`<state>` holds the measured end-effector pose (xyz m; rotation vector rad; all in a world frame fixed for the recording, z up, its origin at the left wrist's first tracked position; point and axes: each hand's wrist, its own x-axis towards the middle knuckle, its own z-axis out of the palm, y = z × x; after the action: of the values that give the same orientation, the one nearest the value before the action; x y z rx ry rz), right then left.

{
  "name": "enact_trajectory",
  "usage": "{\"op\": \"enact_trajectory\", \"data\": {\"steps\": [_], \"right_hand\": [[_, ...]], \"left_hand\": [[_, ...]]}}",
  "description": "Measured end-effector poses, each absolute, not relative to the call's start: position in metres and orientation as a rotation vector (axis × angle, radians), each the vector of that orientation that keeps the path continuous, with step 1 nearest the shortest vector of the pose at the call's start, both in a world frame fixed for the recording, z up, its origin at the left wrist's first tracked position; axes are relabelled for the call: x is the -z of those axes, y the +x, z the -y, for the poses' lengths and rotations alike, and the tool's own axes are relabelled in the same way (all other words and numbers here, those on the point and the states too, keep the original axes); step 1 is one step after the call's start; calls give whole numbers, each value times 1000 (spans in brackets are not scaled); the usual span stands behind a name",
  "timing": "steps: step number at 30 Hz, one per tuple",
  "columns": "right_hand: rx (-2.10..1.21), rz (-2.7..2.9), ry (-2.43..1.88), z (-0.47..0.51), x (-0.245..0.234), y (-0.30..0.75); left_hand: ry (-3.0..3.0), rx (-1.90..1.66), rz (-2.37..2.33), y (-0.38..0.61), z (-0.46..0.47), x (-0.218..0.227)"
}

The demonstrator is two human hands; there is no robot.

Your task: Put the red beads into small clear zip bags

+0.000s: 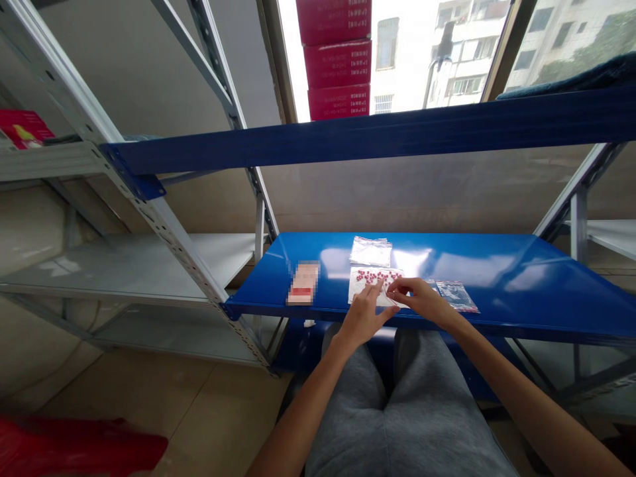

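On the blue shelf board [521, 271] lies a white sheet [373, 278] dotted with several small red stickers. My left hand [364, 315] rests on the sheet's near edge, fingers stretched toward the stickers. My right hand [417, 295] pinches something small and thin at the sheet's right edge; I cannot make out what it is. A stack of clear plastic bags [370, 251] lies just behind the sheet. Another small clear bag [457, 295] with dark contents lies to the right of my right hand.
A blurred pinkish card [303, 283] lies at the left of the board. A blue crossbeam [377, 136] spans overhead, with red boxes [338, 63] stacked behind it at the window. Grey metal shelving [129, 265] stands to the left. My grey-trousered knees sit under the board.
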<state>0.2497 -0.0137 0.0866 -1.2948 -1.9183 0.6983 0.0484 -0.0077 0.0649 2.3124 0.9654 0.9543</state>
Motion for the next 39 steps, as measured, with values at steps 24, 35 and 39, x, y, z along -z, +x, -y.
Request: {"op": "enact_trajectory", "data": {"steps": [24,35,39], "right_hand": [[-13,1935,-1940,-23,-53,268],[-119,1868,-1893,-23,-63,269],[-530,1827,-1547,-16,-82,269]], "left_hand": [[1609,-1105,-1081,38,1,-90],[1781,-1092,-1088,39,2,-85],[1841,-1064,-1043,40,4,-84]]}}
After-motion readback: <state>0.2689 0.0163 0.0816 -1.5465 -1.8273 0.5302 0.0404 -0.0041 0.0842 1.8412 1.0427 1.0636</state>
